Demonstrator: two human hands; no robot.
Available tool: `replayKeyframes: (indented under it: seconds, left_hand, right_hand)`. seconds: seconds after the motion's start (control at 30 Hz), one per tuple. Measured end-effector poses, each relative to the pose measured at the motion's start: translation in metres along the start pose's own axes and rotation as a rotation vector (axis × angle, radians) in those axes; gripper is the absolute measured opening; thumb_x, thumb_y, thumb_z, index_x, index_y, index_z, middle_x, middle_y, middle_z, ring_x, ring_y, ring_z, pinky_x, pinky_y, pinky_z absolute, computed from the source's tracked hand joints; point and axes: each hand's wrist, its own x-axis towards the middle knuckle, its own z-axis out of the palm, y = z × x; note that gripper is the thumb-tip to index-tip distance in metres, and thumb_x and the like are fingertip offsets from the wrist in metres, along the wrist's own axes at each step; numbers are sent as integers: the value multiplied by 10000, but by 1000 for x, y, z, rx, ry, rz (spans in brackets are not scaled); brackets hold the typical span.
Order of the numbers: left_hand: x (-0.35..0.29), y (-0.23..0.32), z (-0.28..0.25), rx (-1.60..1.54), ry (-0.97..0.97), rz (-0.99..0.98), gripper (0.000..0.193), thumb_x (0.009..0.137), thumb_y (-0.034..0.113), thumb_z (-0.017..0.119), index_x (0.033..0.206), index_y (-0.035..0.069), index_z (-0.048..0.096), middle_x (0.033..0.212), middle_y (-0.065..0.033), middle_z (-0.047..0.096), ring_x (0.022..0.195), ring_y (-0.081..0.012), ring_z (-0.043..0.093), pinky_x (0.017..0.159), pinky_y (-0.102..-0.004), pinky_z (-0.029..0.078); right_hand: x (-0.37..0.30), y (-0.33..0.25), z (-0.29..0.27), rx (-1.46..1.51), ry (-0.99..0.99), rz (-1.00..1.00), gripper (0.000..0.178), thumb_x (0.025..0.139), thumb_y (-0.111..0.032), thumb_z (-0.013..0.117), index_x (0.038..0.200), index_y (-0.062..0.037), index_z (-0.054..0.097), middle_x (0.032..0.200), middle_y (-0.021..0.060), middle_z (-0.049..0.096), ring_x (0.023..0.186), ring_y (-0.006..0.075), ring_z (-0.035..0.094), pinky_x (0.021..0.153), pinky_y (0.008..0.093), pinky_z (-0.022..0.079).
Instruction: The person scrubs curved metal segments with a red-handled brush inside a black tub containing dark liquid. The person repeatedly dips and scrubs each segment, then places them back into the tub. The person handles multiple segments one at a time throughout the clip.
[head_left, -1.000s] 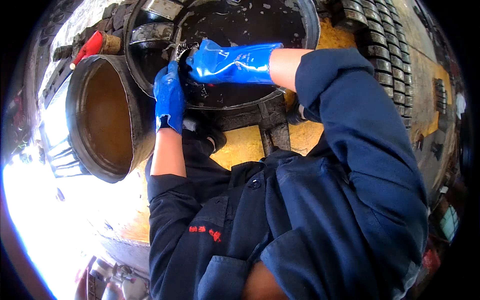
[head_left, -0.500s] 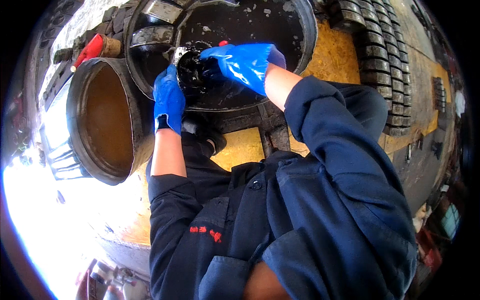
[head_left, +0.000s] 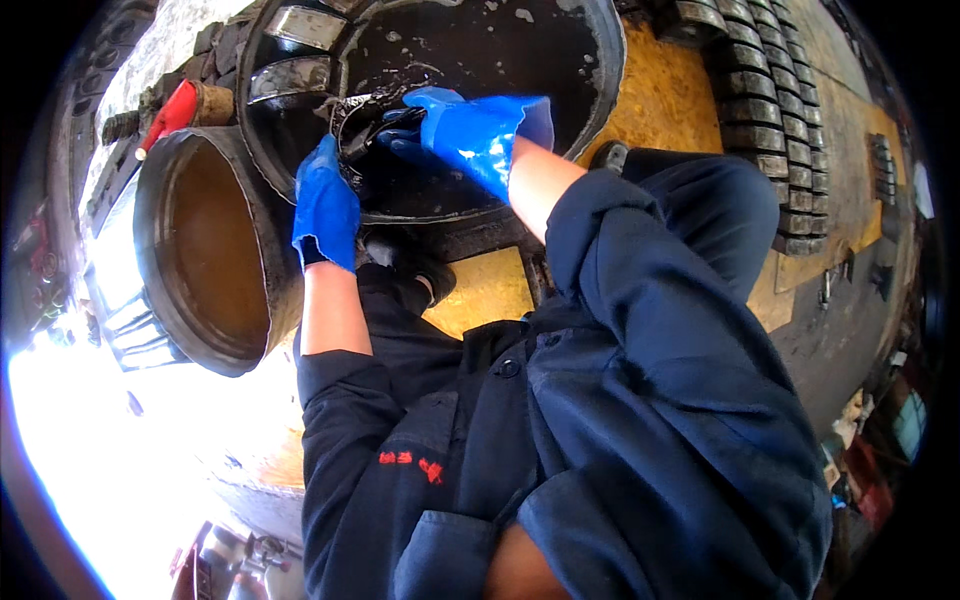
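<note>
A ring-shaped metal part (head_left: 350, 128), wet with dark liquid, is tilted over the near left side of a large round basin (head_left: 614, 70). My left hand (head_left: 327, 200), in a blue rubber glove, grips the part's left side. My right hand (head_left: 462, 130), gloved the same way, reaches to the part's right side with its fingers curled around something dark that I cannot make out. Dark liquid with pale foam patches fills the basin. Similar metal parts (head_left: 290, 80) sit along its left inner wall.
A metal bucket (head_left: 152, 250) of brownish liquid stands left of the basin, with a red object (head_left: 177, 112) behind it. Rows of stacked metal rings (head_left: 752, 115) stand at the right on yellow boards (head_left: 665, 90). My shoe (head_left: 430, 272) is just below the basin.
The metal part has tilted, so its round opening no longer faces me. Both hands have shifted slightly left. A small red spot by my right fingers is out of sight.
</note>
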Motion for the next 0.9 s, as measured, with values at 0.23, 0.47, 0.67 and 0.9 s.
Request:
replayKeyframes:
  seconds: [0.23, 0.47, 0.67, 0.9]
  left_hand:
    - [4, 5, -2, -396, -66, -209, 649, 824, -203, 482, 1449, -51, 565, 1317, -339, 652, 1265, -456, 629, 1098, -457, 496]
    - [15, 5, 8, -47, 114, 173, 270, 1059, 97, 510, 1179, -41, 709, 1076, -202, 766, 942, -280, 738, 830, -405, 580]
    - [10, -9, 14, -164, 133, 90, 244, 958, -1, 592, 1172, -8, 711, 1036, -247, 749, 925, -394, 742, 806, -448, 587]
    - [18, -19, 33, -136, 94, 159, 397, 933, -69, 539, 1305, -3, 664, 1120, -275, 722, 1048, -438, 709, 899, -475, 570]
  right_hand:
    - [49, -22, -46, -39, -400, -9, 438, 928, -404, 730, 1208, -67, 731, 1067, 120, 743, 914, 276, 685, 751, 401, 526]
    - [50, -89, -46, -727, -799, -330, 298, 895, -259, 693, 1132, -111, 797, 1042, 156, 783, 936, 357, 755, 754, 497, 591]
    - [32, -68, -22, -407, -723, -418, 231, 874, -184, 717, 1045, -31, 739, 880, 189, 734, 817, 378, 728, 707, 467, 583]
    - [71, -28, -33, -625, -447, -1194, 282, 867, -310, 712, 1028, -81, 743, 835, 103, 723, 834, 290, 698, 709, 440, 557]
